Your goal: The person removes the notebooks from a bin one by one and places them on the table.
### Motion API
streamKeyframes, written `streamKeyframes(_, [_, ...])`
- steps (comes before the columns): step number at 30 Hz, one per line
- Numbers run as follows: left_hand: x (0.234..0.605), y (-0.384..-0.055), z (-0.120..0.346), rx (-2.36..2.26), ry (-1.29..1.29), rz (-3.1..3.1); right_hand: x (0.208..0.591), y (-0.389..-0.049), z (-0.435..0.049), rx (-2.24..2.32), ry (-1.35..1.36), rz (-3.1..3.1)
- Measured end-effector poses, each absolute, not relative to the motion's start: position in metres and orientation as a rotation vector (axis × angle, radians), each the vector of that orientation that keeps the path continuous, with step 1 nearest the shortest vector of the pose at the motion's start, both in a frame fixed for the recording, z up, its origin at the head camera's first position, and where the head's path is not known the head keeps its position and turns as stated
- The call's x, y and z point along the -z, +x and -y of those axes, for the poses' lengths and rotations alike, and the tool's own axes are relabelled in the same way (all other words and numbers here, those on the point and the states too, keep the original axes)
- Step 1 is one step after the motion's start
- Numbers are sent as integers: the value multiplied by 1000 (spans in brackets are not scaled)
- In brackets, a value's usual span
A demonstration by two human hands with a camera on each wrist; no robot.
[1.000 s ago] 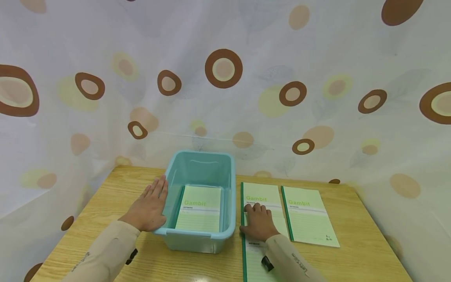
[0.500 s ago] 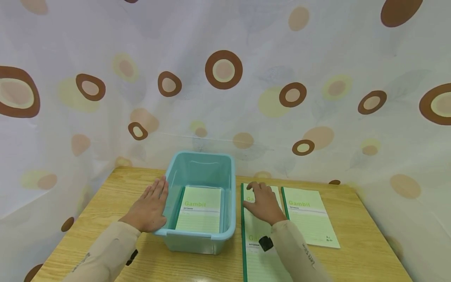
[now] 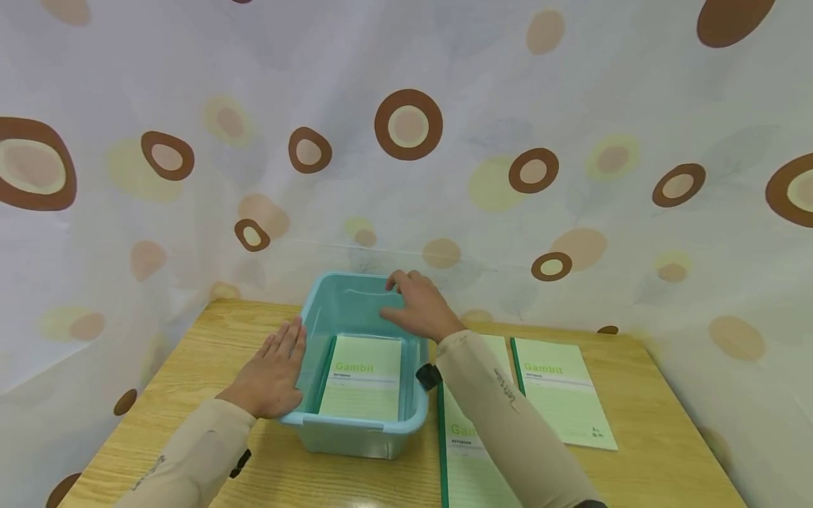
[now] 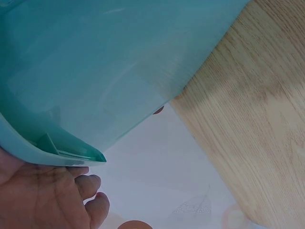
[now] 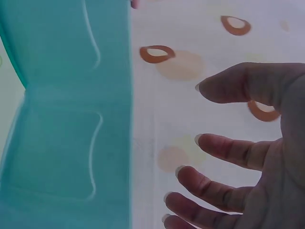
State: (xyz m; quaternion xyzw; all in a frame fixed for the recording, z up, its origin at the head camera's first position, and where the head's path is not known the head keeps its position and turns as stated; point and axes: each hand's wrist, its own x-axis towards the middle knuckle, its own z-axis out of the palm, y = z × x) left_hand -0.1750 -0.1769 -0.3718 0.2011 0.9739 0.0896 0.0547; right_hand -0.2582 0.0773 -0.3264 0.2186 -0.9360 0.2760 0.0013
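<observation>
A light-blue plastic bin (image 3: pixel 346 432) stands on the wooden table with a pale green Gambit notebook (image 3: pixel 360 395) lying flat inside. My left hand (image 3: pixel 269 372) rests along the bin's left rim, fingers straight; the left wrist view shows that hand (image 4: pixel 47 195) against the rim. Over the bin's far right corner, my right hand (image 3: pixel 422 305) hovers, holding nothing. In the right wrist view its fingers are spread and slightly bent beside the bin wall (image 5: pixel 62 152). To the bin's right lie a near notebook (image 3: pixel 470 476) and a far notebook (image 3: pixel 498 347), both partly covered by my right sleeve.
Another green-spined notebook (image 3: pixel 565 398) with handwriting at its lower corner lies farther right on the wooden table (image 3: pixel 648 437). A white cloth (image 3: pixel 470 226) with brown rings hangs behind the table.
My right hand has lifted off the notebooks, moving left and away from me to above the bin's far right corner. My left hand stays at the rim.
</observation>
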Motion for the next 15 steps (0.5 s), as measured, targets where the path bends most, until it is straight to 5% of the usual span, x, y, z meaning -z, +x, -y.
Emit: streamKeyframes(15, [372, -175, 180, -296, 648, -2980, 358, -292, 7, -738, 700, 3227])
